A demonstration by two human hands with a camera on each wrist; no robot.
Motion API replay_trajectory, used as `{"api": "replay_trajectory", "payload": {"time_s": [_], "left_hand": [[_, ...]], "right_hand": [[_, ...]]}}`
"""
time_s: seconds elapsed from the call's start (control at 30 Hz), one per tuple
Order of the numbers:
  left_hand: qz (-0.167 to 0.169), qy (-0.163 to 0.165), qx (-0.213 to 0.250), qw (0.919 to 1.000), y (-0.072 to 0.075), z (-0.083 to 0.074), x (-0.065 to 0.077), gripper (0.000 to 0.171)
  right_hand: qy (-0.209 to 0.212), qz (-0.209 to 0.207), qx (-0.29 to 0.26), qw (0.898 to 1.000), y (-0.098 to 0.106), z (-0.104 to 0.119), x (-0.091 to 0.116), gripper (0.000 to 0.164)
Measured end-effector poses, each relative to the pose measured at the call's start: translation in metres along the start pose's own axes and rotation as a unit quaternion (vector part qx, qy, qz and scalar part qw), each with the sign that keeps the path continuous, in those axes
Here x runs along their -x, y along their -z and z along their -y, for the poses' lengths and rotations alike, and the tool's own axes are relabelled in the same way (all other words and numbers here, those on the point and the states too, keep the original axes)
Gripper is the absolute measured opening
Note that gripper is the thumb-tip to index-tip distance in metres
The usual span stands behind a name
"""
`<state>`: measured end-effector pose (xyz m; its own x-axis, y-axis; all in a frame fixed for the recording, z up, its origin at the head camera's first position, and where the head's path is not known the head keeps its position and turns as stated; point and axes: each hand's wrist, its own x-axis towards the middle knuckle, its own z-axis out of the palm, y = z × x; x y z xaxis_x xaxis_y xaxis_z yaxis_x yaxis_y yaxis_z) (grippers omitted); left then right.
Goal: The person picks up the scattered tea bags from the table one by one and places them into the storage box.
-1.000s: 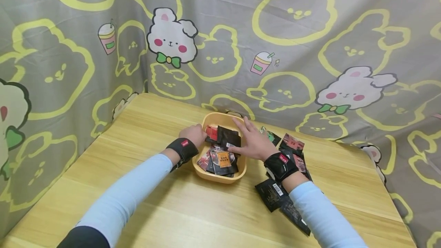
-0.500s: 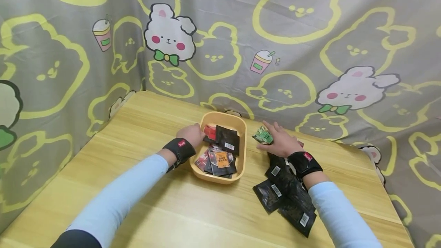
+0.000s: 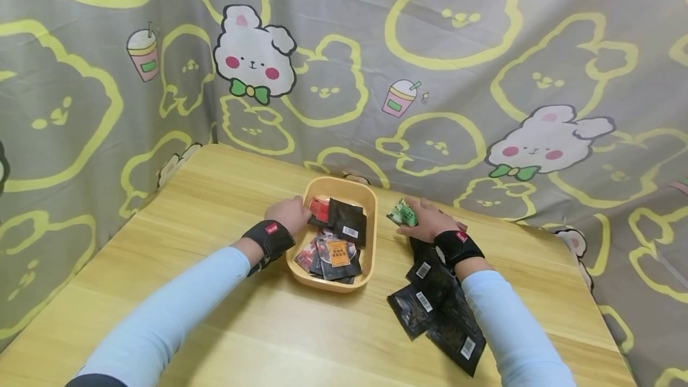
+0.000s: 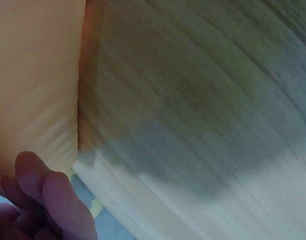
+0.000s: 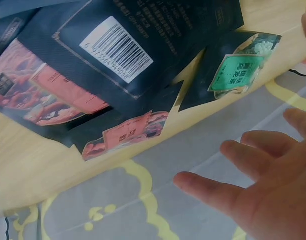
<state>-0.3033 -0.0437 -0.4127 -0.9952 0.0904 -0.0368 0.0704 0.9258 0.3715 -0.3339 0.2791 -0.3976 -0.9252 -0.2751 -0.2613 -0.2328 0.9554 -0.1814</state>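
Observation:
My left hand [image 3: 285, 217] grips the left rim of a yellow plastic tray [image 3: 371, 261]; its curled fingers [image 4: 63, 200] show against the tray's outer wall in the left wrist view. Inside lie several flat sachets: a red-labelled one [image 3: 320, 209], a black one with a barcode [image 3: 346, 223] and an orange-labelled one [image 3: 338, 254]. Right of the tray, my right hand [image 3: 428, 220] pinches a green-labelled sachet [image 3: 402, 212], which bends between thumb and fingers. The right wrist view instead has that sachet lying flat, with the right hand's fingers spread beside it.
Several black sachets [image 3: 416, 309] overlap on the wooden table [image 3: 258, 327], partly under the right forearm. Red-labelled sachets [image 5: 128, 132] lie among them. A grey patterned curtain [image 3: 322, 106] hangs behind the table's back edge.
My right hand has moved right from over the tray to the green-labelled sachet and taken hold of it, bending it. My left hand stays at the tray's left rim.

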Motion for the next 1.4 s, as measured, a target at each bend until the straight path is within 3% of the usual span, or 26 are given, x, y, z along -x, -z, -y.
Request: {"api": "replay_trajectory", "payload": {"time_s": [0.33,0.67,0.93,1.1,1.27,1.4], "left_hand": [[0.013,0.009,0.01,0.9998,-0.005,0.002,0.005,0.025],[0.017,0.005,0.011,0.9998,-0.006,-0.002,0.009,0.024],[0.016,0.006,0.006,0.9998,-0.003,-0.004,0.009,0.025],[0.015,0.007,0.004,0.9999,0.0,-0.004,0.006,0.025],[0.013,0.007,0.004,0.9999,0.001,-0.002,0.002,0.025],[0.009,0.007,-0.001,0.9999,-0.001,0.001,-0.002,0.025]], "right_hand": [[0.006,0.035,0.021,0.999,-0.018,0.0,-0.014,0.08],[-0.019,0.084,0.043,0.995,-0.021,-0.004,-0.021,0.086],[0.011,0.037,0.037,0.999,-0.021,-0.008,-0.025,0.063],[0.027,0.038,0.02,0.999,-0.016,-0.001,-0.024,0.062],[0.044,0.038,0.05,0.997,-0.015,0.007,-0.023,0.06],[0.065,-0.018,0.08,0.994,-0.017,0.011,-0.021,0.044]]}}
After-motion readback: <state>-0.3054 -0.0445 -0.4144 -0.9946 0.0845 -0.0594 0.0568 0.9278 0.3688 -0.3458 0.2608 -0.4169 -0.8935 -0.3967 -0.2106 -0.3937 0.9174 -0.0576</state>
